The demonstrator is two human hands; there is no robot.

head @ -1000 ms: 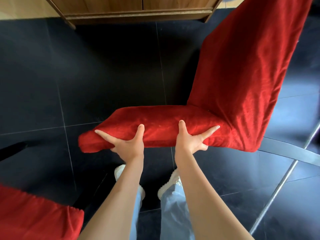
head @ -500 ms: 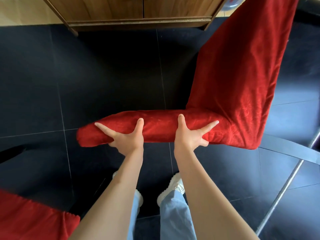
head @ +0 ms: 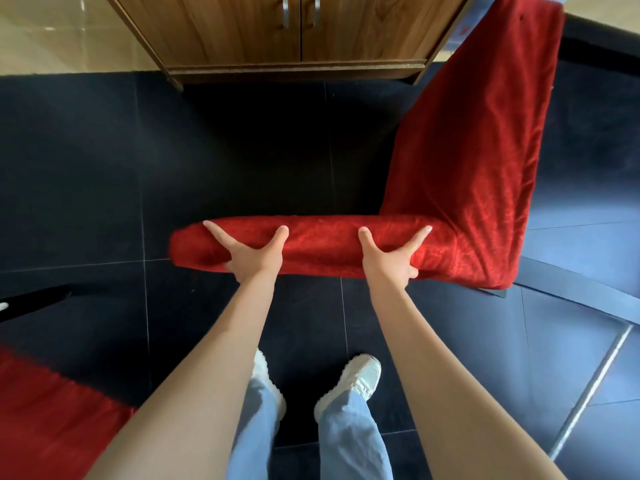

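The red-covered chair [head: 450, 216] is seen at the centre of the view over the dark tiled floor [head: 104, 168], its seat [head: 322, 244] edge-on and its backrest [head: 485, 133] rising toward 1 o'clock. The seat's near edge is clamped by both hands, the left hand [head: 251, 256] toward 9 o'clock and the right hand [head: 391, 259] toward 3 o'clock. On each, thumb and forefinger are spread over the top and the other fingers are curled out of sight beneath. Padding over a stiff frame is to be expected, so there should be some give but no folding. Moderate weight is judged, with the load biased toward the backrest. The plush cover may slide, so a wide hold on the seat rim is advised. The legs are almost wholly hidden; only a dark tip [head: 491, 292] shows at 4 o'clock. Whether the floor is touched cannot be told. A second red cloth [head: 45, 410] is cut off at 8 o'clock, a wooden cabinet [head: 242, 29] at 12 o'clock.
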